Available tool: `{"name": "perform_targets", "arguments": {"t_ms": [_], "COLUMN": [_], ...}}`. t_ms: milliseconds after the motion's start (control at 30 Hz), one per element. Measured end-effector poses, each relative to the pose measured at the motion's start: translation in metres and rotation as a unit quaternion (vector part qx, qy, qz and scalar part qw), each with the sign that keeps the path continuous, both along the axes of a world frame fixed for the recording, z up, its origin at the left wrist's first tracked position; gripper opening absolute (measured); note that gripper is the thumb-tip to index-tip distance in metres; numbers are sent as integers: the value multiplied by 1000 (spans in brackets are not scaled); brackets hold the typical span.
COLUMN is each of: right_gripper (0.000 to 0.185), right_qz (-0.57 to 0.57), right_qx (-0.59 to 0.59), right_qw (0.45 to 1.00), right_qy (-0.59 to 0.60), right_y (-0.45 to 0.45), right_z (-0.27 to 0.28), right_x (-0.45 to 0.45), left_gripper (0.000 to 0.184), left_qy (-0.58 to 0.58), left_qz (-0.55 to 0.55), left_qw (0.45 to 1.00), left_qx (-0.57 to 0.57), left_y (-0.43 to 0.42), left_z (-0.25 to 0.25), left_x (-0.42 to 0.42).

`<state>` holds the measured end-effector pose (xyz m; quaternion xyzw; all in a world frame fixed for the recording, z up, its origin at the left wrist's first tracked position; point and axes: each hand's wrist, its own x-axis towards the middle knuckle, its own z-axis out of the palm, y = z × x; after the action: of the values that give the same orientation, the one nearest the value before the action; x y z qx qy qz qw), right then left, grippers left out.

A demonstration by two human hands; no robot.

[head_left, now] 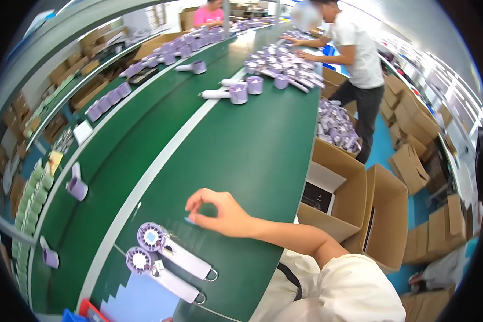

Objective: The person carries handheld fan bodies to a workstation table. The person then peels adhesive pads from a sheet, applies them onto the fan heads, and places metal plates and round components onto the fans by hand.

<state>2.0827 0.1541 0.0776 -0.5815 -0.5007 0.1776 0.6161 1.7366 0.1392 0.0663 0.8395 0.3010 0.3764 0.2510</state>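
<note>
Green work surface [252,145]: if it runs as a belt, the loose fans could drift or turn. Upper purple fan [185,259] and lower purple fan [172,283] lie near the right hand [222,214], heads close; a sleeve or wrist brush could knock both. Light blue sheet [139,300] by the lower fan could slide if dragged. Right thumb and finger pinched together on small blue piece [189,220]; it could fold or drop, being thin. Left hand [168,320] a sliver, grip can't tell. Around: co-worker [362,59], open carton [338,182], fan pile [287,61], red bin edge [91,311] beside sheet, hemming that side
</note>
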Motion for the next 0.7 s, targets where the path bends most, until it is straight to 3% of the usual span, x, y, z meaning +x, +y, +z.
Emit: {"name": "perform_targets", "arguments": {"t_ms": [100, 133, 200, 300, 467, 700], "right_gripper": [18, 17, 19, 22, 22, 29], "right_qz": [157, 220, 302, 325, 326, 319], "right_qx": [37, 35, 52, 38, -16, -88], "right_qw": [983, 970, 938, 921, 915, 935], "right_qy": [-89, -93, -160, -210, -237, -126], "right_y": [-15, -18, -20, -25, -25, -30], "right_z": [30, 38, 49, 55, 55, 38], "right_x": [-26, -36, -54, -72, -78, -82], "left_gripper": [32, 50, 48, 39, 26, 15], "left_qy": [-68, -177, -185, -198, -235, -269], "left_qz": [-1, -19, -85, -158, -93, -82], "left_qw": [988, 958, 916, 838, 801, 773], "left_qx": [-139, -225, -347, -484, -542, -568], "left_y": [4, 4, 13, 11, 9, 8], "left_z": [27, 25, 41, 45, 36, 24], "left_x": [24, 35, 45, 54, 55, 53]}}
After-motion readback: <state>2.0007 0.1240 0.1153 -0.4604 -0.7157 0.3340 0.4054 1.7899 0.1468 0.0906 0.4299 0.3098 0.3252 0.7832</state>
